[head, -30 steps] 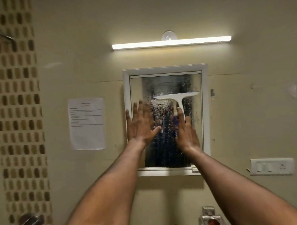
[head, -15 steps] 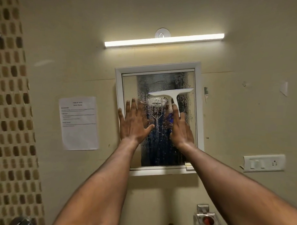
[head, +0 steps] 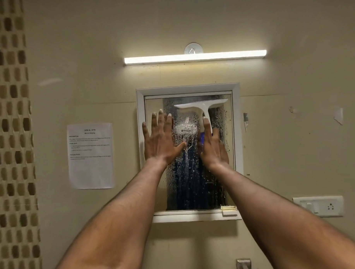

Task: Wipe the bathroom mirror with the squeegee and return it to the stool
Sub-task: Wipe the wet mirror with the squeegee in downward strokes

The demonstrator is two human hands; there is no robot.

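Observation:
A white-framed mirror (head: 236, 126) hangs on the beige wall, its glass covered in water drops. A white squeegee (head: 201, 108) lies against the glass near the top, blade level and a little tilted. My right hand (head: 213, 149) holds its handle, index finger stretched up along the stem. My left hand (head: 162, 142) rests flat on the left part of the mirror, fingers spread upward, holding nothing. The stool is not in view.
A lit tube light (head: 195, 57) runs above the mirror. A printed sheet (head: 90, 155) is taped to the wall at left, beside a mosaic tile strip (head: 11, 128). A switch and socket plate (head: 319, 205) sits at right. A metal fitting (head: 245, 268) shows at the bottom edge.
The squeegee has gone up the glass to just under the top of the frame, with my right hand following. My left hand stays flat on the mirror.

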